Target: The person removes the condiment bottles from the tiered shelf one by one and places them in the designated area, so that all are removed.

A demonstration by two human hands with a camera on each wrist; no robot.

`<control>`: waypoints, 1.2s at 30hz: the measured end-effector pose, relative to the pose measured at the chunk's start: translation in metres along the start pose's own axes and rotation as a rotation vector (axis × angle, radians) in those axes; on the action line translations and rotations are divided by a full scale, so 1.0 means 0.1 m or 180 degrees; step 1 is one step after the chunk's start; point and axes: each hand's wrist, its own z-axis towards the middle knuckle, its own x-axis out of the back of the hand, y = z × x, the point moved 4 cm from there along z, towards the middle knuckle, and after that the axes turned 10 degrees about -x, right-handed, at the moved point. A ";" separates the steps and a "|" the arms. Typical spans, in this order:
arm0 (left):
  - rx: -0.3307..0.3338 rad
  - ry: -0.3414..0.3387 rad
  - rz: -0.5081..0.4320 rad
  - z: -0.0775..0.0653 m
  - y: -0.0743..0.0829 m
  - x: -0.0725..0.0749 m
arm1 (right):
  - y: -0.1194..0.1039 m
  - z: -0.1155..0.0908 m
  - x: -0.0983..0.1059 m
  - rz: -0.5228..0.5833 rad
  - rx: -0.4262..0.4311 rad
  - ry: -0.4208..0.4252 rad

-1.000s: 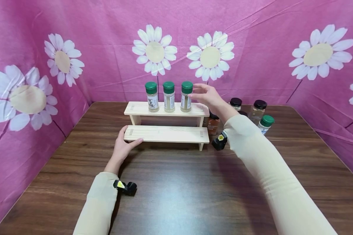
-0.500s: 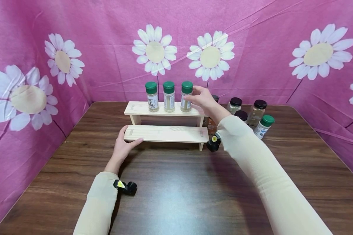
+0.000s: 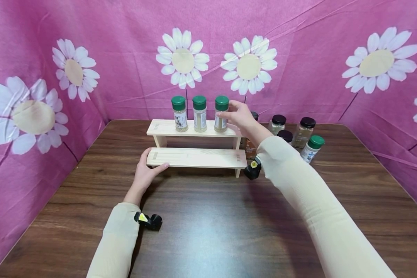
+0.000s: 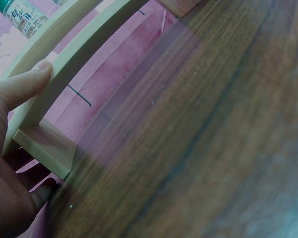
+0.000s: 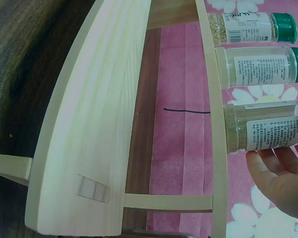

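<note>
A two-tier wooden shelf rack (image 3: 194,157) stands on the table. My left hand (image 3: 146,173) grips the left end of its lower tier. In the left wrist view, the thumb (image 4: 27,84) lies against the front edge of that board. Along the upper tier stand three green-capped spice jars: a left jar (image 3: 180,119), a middle jar (image 3: 199,120) and a right jar (image 3: 220,121). My right hand (image 3: 241,116) holds the right jar between thumb and fingers. All three jars are upright. In the right wrist view, the fingers (image 5: 280,173) touch the side of the right jar (image 5: 265,126).
Right of the rack, more spice jars stand on the table: a black-capped jar (image 3: 277,123), a taller black-capped jar (image 3: 303,133), a green-capped jar (image 3: 311,150) and a reddish-brown jar (image 3: 250,150) partly behind my right arm. A pink flowered cloth (image 3: 299,77) hangs behind.
My right hand has moved left and closed around the right jar, which has since shifted very slightly to the right. My left hand stays on the rack's lower tier.
</note>
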 end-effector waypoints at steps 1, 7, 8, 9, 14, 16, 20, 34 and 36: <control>-0.0008 0.0002 -0.0004 0.00 0.00 0.00 | -0.01 -0.01 0.01 -0.0049 0.0010 0.0014; -0.0025 0.0007 -0.0019 0.00 -0.01 -0.01 | -0.05 -0.11 0.03 -0.0149 0.0046 0.0013; -0.0021 0.0010 -0.0021 -0.01 -0.01 -0.01 | -0.06 -0.12 0.03 -0.0130 0.0056 -0.0002; -0.0018 0.0014 -0.0022 -0.01 -0.01 -0.01 | -0.07 -0.13 0.03 -0.0130 0.0080 -0.0021; -0.0017 0.0022 -0.0037 -0.01 -0.02 0.00 | -0.06 -0.20 0.08 -0.0102 0.0198 -0.0136; -0.0011 0.0017 -0.0038 -0.01 -0.02 0.00 | -0.04 -0.23 0.11 -0.0097 0.0239 -0.0182; 0.0009 0.0020 -0.0024 -0.01 -0.02 0.00 | -0.01 -0.30 0.17 -0.0062 0.0331 -0.0268; -0.0031 0.0030 0.0005 0.00 -0.02 0.00 | 0.06 -0.61 0.40 0.0033 0.0361 -0.0364; -0.0039 0.0033 -0.0011 0.00 -0.01 0.00 | 0.08 -0.65 0.43 0.0013 0.0365 -0.0372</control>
